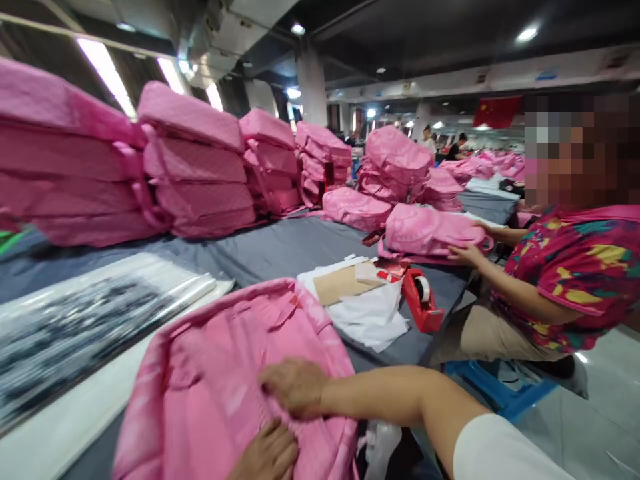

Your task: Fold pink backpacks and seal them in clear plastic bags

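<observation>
On the pink backpack (225,380), both hands (293,387).

We see a soft pink quilted cloth backpack (220,387) on the matt grey cloth table cover (280,250). Beyond the backpack lie white crinkled paper sheets (373,320), matt brown cardboard (340,283) and a glossy red plastic tape dispenser (420,300).

text: none legible | pink bags (235,387): no readable label; signs: too blurred
</observation>
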Tool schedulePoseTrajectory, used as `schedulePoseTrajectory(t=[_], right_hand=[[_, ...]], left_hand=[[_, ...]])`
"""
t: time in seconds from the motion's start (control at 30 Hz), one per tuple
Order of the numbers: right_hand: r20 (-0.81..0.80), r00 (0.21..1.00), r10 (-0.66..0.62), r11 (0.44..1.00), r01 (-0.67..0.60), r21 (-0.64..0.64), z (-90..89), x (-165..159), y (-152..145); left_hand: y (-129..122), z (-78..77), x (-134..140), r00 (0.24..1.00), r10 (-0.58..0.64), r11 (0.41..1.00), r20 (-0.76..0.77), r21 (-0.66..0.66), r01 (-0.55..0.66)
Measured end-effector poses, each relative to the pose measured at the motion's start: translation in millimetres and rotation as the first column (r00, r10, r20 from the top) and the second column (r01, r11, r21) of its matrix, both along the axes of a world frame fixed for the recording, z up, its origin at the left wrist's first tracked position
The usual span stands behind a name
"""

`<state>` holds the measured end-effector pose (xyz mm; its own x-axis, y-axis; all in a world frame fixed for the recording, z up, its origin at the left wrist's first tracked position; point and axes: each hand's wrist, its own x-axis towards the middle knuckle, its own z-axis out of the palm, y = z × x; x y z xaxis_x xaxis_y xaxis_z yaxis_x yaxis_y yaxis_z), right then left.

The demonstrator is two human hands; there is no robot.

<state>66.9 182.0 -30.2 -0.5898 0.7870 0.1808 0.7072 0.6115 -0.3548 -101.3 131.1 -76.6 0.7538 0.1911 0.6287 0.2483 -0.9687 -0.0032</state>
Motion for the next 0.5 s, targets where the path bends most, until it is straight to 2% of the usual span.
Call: schedulePoseTrajectory(t=[0.07, 0.13, 0.17, 0.2, 0.23, 0.27, 0.3, 0.33, 0.37, 0.4, 0.43, 0.5], right_hand=[[-0.105, 0.986, -0.131, 0.984, 0.117, -0.136, 19.0, 6, -5], [-0.150, 0.972, -0.183, 0.963, 0.146, -0.228, 40.7, 14, -12], [-0.161, 0.977, -0.137, 0.973, 0.103, -0.205, 50.4, 19, -14], [-0.163, 0.986, -0.029, 0.990, 0.006, -0.140, 58.5, 24, -17], [-0.140, 0.981, 0.137, 0.986, -0.149, -0.075, 64.7, 28, -20], [-0.096, 0.940, 0.326, 0.943, -0.331, -0.036, 69.0, 32, -25], [-0.034, 0.850, 0.525, 0.850, -0.526, -0.014, 71.2, 34, -32], [0.031, 0.730, 0.683, 0.731, -0.683, -0.016, 71.2, 35, -40], [0.088, 0.613, 0.785, 0.618, -0.786, -0.033, 68.9, 34, -49], [0.129, 0.525, 0.842, 0.534, -0.844, -0.053, 64.1, 32, -57], [0.152, 0.477, 0.866, 0.490, -0.869, -0.063, 57.0, 29, -64], [0.155, 0.471, 0.868, 0.482, -0.875, -0.046, 37.7, 23, -70]], left_hand=[[-13, 26.0, 6, 0.994, 0.011, 0.997, -0.107, -0.080, -0.019], [-21, 51.2, 9, 0.968, 0.027, 0.973, -0.249, -0.217, -0.083], [-22, 60.8, 9, 0.952, 0.042, 0.939, -0.303, -0.313, -0.141], [-22, 67.6, 8, 0.942, 0.064, 0.878, -0.330, -0.429, -0.210], [-21, 71.5, 6, 0.943, 0.087, 0.790, -0.321, -0.555, -0.262], [-21, 72.7, 4, 0.948, 0.119, 0.704, -0.296, -0.648, -0.291], [-21, 71.6, 3, 0.951, 0.172, 0.636, -0.258, -0.708, -0.307], [-23, 68.7, 1, 0.947, 0.236, 0.604, -0.217, -0.731, -0.318], [-25, 64.4, 1, 0.936, 0.302, 0.607, -0.181, -0.721, -0.335], [-27, 58.9, 1, 0.919, 0.363, 0.633, -0.152, -0.684, -0.363], [-29, 52.9, 2, 0.901, 0.413, 0.666, -0.131, -0.631, -0.397], [-31, 40.4, 4, 0.869, 0.481, 0.716, -0.114, -0.522, -0.464]])
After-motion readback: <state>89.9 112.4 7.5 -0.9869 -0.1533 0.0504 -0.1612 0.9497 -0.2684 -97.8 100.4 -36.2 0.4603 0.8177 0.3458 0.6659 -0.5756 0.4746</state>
